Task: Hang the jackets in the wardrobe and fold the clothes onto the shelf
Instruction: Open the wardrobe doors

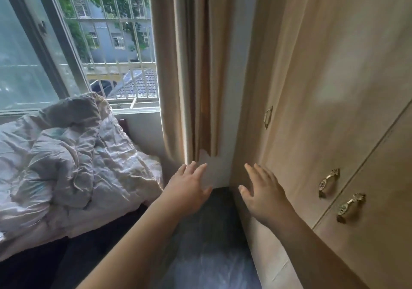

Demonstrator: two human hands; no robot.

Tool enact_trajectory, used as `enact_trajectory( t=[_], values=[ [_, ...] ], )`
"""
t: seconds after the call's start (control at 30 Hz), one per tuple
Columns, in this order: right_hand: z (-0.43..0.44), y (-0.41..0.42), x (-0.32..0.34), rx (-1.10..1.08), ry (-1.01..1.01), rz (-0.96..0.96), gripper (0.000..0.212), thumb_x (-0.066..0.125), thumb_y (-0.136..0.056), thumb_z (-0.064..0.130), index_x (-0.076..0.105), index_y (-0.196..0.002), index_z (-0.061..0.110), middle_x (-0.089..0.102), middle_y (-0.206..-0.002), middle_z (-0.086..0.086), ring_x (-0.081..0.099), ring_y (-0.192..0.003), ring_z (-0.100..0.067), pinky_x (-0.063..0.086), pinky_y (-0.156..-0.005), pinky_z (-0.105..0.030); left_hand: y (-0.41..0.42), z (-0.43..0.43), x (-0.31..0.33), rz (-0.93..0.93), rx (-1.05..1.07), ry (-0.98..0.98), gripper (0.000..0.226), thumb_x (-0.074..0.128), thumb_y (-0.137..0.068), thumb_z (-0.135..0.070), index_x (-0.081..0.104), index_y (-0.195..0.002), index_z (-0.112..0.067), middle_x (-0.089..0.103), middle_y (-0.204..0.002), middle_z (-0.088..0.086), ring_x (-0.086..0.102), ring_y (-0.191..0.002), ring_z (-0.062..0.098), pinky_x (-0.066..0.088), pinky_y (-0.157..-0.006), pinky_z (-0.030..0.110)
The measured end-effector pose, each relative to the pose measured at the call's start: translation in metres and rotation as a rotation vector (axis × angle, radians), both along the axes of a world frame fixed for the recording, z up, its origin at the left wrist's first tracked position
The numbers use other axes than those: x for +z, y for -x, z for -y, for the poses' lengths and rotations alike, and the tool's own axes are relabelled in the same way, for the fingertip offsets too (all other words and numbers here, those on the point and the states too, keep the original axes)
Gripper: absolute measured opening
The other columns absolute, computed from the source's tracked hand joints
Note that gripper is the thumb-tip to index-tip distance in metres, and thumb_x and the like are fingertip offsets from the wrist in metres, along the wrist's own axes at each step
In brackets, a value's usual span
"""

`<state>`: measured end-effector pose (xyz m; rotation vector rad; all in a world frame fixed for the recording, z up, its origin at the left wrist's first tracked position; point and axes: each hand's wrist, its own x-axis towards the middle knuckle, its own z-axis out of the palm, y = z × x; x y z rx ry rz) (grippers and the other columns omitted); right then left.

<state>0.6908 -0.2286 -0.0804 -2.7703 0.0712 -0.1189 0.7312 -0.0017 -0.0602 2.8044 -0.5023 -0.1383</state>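
Note:
A light wooden wardrobe [334, 88] fills the right side, its doors closed, with several brass handles [327, 186] on them. My left hand [189, 188] stretches forward with straight fingers, empty, in front of the wall corner below the curtain. My right hand [260, 190] is also spread flat and empty, close to the wardrobe's left side panel. No jackets or clothes show in this view.
A beige curtain [189, 65] hangs between the window [100, 43] and the wardrobe. A bed with a crumpled pale quilt [66, 155] lies at the left. A narrow dark floor strip [211, 244] runs between bed and wardrobe.

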Motion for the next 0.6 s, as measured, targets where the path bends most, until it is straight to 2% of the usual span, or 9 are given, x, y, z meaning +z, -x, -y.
enact_trajectory(
  t=[0.2,0.3,0.4,0.47,0.53,0.6],
  values=[
    [0.038,-0.053,-0.007,-0.139,0.012,0.016,0.067,0.031,-0.096,0.056,0.015,-0.156,0.03,0.018,-0.163,0.0,0.011,-0.15,-0.022,0.016,-0.122,-0.038,-0.09,0.063,-0.016,0.013,-0.212,0.001,0.071,0.04,-0.098,-0.056,0.012,-0.158,-0.029,0.011,-0.166,0.004,0.006,-0.153,0.03,0.011,-0.125,0.042],
    [0.052,-0.084,-0.012,-0.182,0.0,0.017,0.064,0.033,-0.099,0.053,0.011,-0.156,0.032,0.014,-0.164,0.004,0.006,-0.151,-0.019,0.016,-0.123,-0.038,-0.138,0.092,-0.031,0.041,-0.306,-0.007,0.075,0.027,-0.091,-0.067,0.01,-0.155,-0.031,0.016,-0.165,0.001,0.008,-0.153,0.029,0.017,-0.123,0.047],
    [0.067,-0.126,-0.024,-0.22,-0.03,0.017,0.064,0.035,-0.099,0.052,0.012,-0.156,0.032,0.015,-0.164,0.004,0.008,-0.151,-0.019,0.016,-0.123,-0.037,-0.193,0.118,-0.045,0.04,-0.346,-0.046,0.089,0.011,-0.078,-0.075,0.01,-0.155,-0.03,0.019,-0.164,0.003,0.01,-0.153,0.027,0.019,-0.122,0.046],
    [0.075,-0.157,-0.031,-0.228,-0.024,-0.013,0.065,0.036,-0.099,0.053,0.013,-0.156,0.032,0.016,-0.164,0.002,0.01,-0.151,-0.02,0.016,-0.123,-0.038,-0.225,0.132,-0.047,0.03,-0.366,-0.077,0.089,0.014,-0.08,-0.076,0.01,-0.156,-0.029,0.02,-0.164,0.004,0.012,-0.153,0.029,0.02,-0.122,0.046],
    [0.084,-0.185,-0.035,-0.238,-0.018,-0.043,0.066,0.037,-0.098,0.053,0.013,-0.156,0.032,0.015,-0.164,0.002,0.009,-0.151,-0.021,0.016,-0.123,-0.039,-0.251,0.144,-0.046,0.012,-0.384,-0.083,0.081,0.026,-0.088,-0.071,0.012,-0.155,-0.029,0.021,-0.163,0.005,0.013,-0.152,0.031,0.022,-0.121,0.048],
    [0.091,-0.208,-0.034,-0.258,0.001,-0.043,0.067,0.038,-0.098,0.052,0.014,-0.156,0.031,0.017,-0.164,0.002,0.01,-0.151,-0.022,0.016,-0.123,-0.038,-0.275,0.155,-0.045,0.019,-0.386,-0.064,0.081,0.028,-0.087,-0.071,0.015,-0.154,-0.029,0.024,-0.162,0.005,0.016,-0.152,0.029,0.024,-0.12,0.047]
  ],
)
